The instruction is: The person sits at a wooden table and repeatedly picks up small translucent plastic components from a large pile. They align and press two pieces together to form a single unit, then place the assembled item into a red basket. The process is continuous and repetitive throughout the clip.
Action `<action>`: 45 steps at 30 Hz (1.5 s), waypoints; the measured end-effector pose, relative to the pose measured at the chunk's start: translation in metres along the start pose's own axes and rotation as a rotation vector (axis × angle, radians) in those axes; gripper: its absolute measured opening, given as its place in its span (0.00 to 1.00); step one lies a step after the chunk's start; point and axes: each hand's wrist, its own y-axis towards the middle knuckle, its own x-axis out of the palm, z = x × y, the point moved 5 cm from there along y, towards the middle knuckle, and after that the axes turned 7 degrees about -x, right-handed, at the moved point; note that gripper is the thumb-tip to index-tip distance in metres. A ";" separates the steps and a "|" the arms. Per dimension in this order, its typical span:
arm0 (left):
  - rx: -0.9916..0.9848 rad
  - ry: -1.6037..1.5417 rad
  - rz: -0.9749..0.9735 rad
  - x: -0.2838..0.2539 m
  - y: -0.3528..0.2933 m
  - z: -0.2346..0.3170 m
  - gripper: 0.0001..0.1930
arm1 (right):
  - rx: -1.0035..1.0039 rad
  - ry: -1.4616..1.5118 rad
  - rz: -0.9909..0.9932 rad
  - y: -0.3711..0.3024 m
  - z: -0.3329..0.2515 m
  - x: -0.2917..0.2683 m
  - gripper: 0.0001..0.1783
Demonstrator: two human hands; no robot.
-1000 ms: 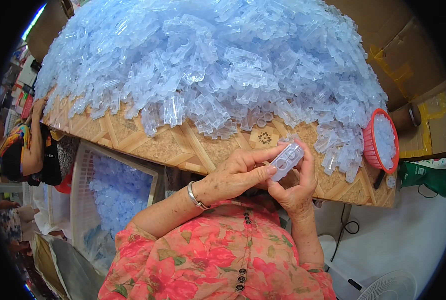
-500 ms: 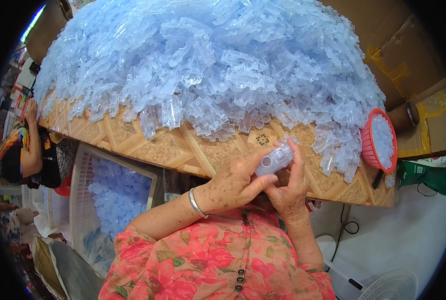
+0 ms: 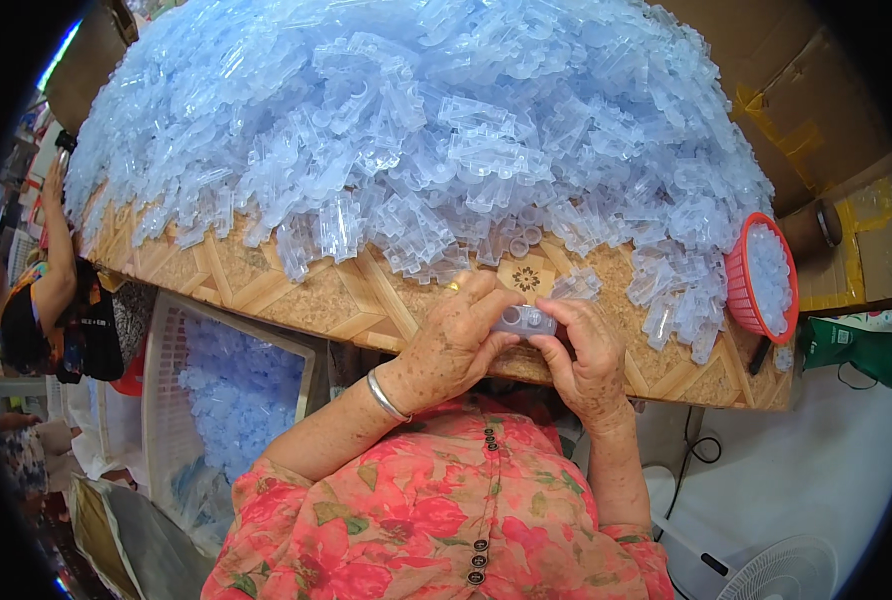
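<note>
Between my two hands is a small clear plastic part (image 3: 526,320) with round openings, held crosswise just above the table's near edge. My left hand (image 3: 456,345) pinches its left end, and my right hand (image 3: 586,365) closes finger and thumb on its right end. My fingertips cover both ends. Just beyond my right fingers, a loose clear plastic piece (image 3: 578,285) lies on the wood-patterned tabletop (image 3: 366,290). Farther back rises a large heap of similar clear, bluish plastic pieces (image 3: 396,120).
A red plastic basket (image 3: 736,290) of small clear pieces stands at the table's right end. Below the table's left edge sits a white crate (image 3: 161,380) of clear parts. A fan (image 3: 791,570) is at lower right. Another person's arm (image 3: 58,250) reaches up at far left.
The plastic part in my hands has turned from a slant to nearly level and come slightly left. My right fingers have shifted to its right end. The other person's arm has moved.
</note>
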 end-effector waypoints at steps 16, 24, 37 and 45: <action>0.053 -0.001 -0.020 0.009 0.013 0.002 0.21 | 0.313 0.323 0.183 -0.007 0.007 -0.028 0.28; 0.047 0.131 -0.013 0.010 0.013 0.008 0.24 | 0.280 2.023 -0.776 0.024 -0.195 0.066 0.28; 0.052 0.166 -0.016 0.008 0.007 0.012 0.20 | -0.035 1.613 -0.467 0.039 -0.187 0.064 0.24; 0.045 0.163 -0.027 0.013 0.009 0.014 0.21 | -0.075 1.505 -0.397 0.040 -0.181 0.060 0.22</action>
